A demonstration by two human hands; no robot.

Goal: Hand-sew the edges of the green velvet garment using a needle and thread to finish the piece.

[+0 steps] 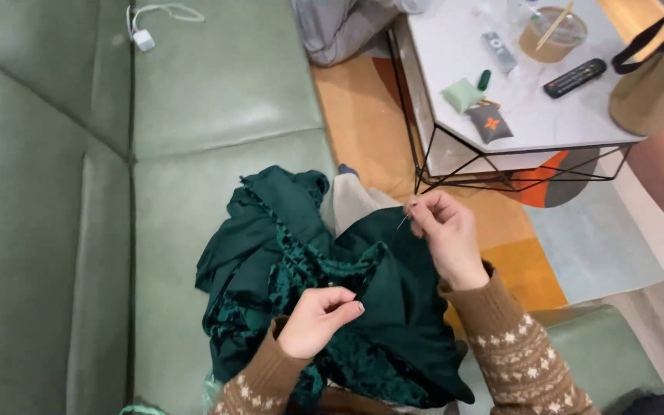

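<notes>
A dark green garment (270, 253) with a patterned lace-like trim lies bunched across my lap and the sofa seat. My left hand (318, 319) pinches a fold of the green fabric near its middle. My right hand (443, 234) is raised above the garment's right side, fingertips pinched on a thin needle (403, 221) that points down toward the cloth. Any thread is too fine to make out. Both sleeves are brown knit with a white pattern.
I sit on a pale green sofa (78, 230); a white charger with cable (144, 38) lies at its back. A white low table (524, 115) on black wire legs holds a black remote (574, 78), a cup, small pouches. A tan bag (647, 92) stands right.
</notes>
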